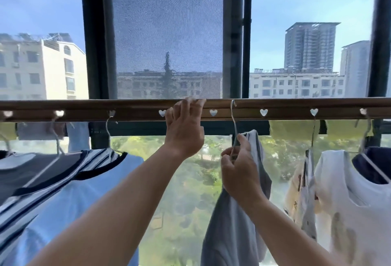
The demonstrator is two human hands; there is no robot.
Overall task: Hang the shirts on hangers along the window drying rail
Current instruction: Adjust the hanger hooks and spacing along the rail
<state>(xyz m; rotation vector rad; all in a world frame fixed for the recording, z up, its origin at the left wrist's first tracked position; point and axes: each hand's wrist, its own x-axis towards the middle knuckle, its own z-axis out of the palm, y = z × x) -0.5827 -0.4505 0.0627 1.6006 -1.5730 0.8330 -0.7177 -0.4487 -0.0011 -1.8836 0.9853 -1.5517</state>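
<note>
The mesh window screen [167, 33] dims the middle pane, so the buildings behind it read only as dull outlines. At the far left the hanging clothes are blurred and cut off by the frame edge: a light blue shirt [84, 198] and a navy striped shirt [42, 177] overlap there, and the lower hems of both run out of view. At the right edge a white shirt [355, 202] with faded print is also cropped, with a smaller patterned garment [304, 191] squeezed beside it (its shape is hard to make out).

The wooden drying rail [296, 107] spans the whole width below the screen, dotted with white heart-shaped pegs [213, 112]. Yellow cloths [294, 133] hang behind it on the right.

The grey shirt [234, 213] hangs between the two clusters, near the middle, draped down past the bottom edge; its fabric is plain, soft and bunched at the top. Its thin metal hanger [234, 122] has its hook over the rail's top edge.

The left hand [184, 132] reaches up, fingers curled over the rail, hiding one stretch of it. The right hand [237, 172] pinches the hanger's neck together with the shirt's collar.
</note>
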